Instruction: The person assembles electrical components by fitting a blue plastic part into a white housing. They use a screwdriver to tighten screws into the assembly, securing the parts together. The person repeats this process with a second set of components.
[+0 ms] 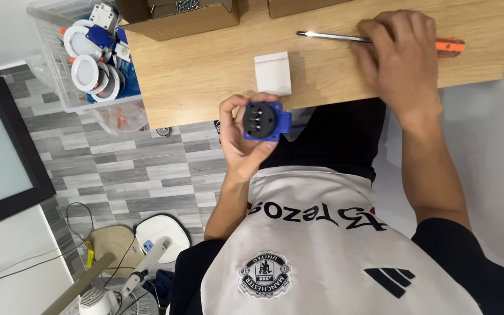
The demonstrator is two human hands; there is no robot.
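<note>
My left hand (pixel 237 140) holds a blue square socket (pixel 265 121) with a black round face, just in front of the near edge of the wooden desk (pixel 205 76). The socket's face with its metal pins points up at me. My right hand (pixel 403 61) lies on the desk over a screwdriver (pixel 333 37), fingers curled on it. The screwdriver's metal shaft sticks out to the left and its orange handle end (pixel 451 45) shows to the right of the hand. A small white rectangular piece (pixel 273 73) rests on the desk just above the socket.
Two cardboard boxes (pixel 176 20) (pixel 298 6) stand at the desk's far edge. A clear plastic bin (pixel 53 70) of white round fittings and blue parts sits left of the desk. A dark-framed panel (pixel 7 169), cables and a white fan (pixel 106 298) lie on the grey tiled floor.
</note>
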